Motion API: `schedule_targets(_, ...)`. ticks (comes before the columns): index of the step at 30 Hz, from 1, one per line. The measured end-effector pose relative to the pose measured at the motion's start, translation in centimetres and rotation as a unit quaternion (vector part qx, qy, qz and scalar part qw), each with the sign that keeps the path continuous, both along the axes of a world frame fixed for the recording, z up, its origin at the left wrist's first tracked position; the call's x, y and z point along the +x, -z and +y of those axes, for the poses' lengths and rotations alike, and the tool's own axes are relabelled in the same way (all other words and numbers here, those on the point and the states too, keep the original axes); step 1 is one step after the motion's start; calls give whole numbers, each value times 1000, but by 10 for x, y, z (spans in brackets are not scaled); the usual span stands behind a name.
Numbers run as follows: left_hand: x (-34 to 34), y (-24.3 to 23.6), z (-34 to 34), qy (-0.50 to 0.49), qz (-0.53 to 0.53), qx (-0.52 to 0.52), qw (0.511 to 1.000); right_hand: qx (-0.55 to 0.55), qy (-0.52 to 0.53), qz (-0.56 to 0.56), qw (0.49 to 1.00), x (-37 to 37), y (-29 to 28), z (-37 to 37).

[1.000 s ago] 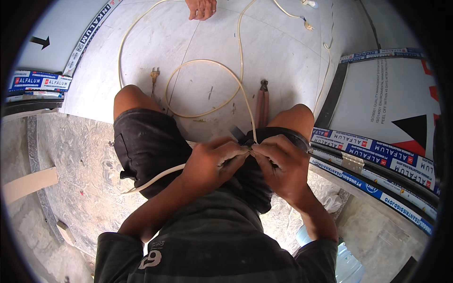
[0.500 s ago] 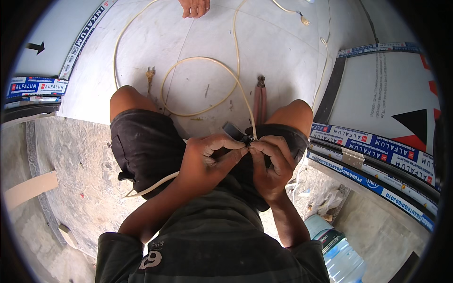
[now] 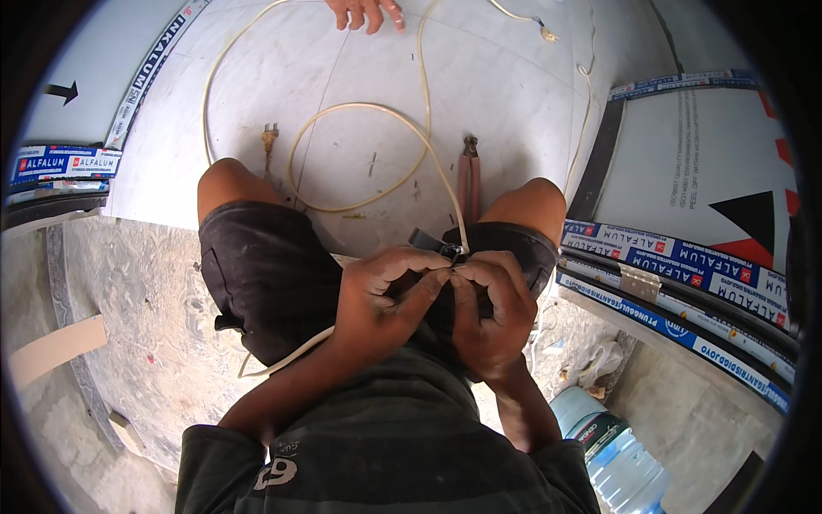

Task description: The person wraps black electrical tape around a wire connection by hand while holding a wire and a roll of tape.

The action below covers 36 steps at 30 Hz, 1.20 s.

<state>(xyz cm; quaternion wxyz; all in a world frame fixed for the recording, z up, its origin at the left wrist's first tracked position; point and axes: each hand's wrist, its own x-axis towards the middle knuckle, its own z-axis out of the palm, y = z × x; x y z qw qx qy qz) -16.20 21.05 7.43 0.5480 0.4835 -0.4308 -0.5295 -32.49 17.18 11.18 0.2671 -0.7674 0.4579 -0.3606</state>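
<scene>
Both my hands meet above my lap with their fingertips almost touching. My left hand [image 3: 385, 287] is closed in a pinch of thumb and forefinger, and my right hand [image 3: 492, 300] pinches just beside it. Between them is the end of a cream electric cable [image 3: 446, 171], which comes down from the floor ahead. Thin wire ends seem to sit in the fingertips, though they are mostly hidden. A flat dark grey piece [image 3: 425, 240] sticks up behind my left fingers, next to a small black part; I cannot make out its kind.
Pincers with red handles [image 3: 468, 180] lie by my right knee. A cable plug [image 3: 270, 141] is near my left knee, another plug [image 3: 549, 34] at the far right. Another person's hand [image 3: 366, 12] rests ahead. Wrapped panels [image 3: 685, 265] and a water bottle [image 3: 612, 450] are right.
The other person's hand has shifted right and its fingers have spread. My two hands keep their pinch at the cable end, with only slight movement.
</scene>
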Motion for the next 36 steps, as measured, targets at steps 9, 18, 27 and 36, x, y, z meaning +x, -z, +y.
schedule_targets(9,-6,-3,-3,-24,60,4,998,218,45,-146,964,5,-6,3)
schedule_targets(18,-12,-6,-3,-66,141,104,982,221,50,-161,961,5,8,-3)
schedule_targets(27,26,-4,-12,165,163,380,896,233,60,-169,956,5,26,8)
schedule_targets(36,3,24,-27,270,291,408,822,240,144,-189,941,-19,26,31)
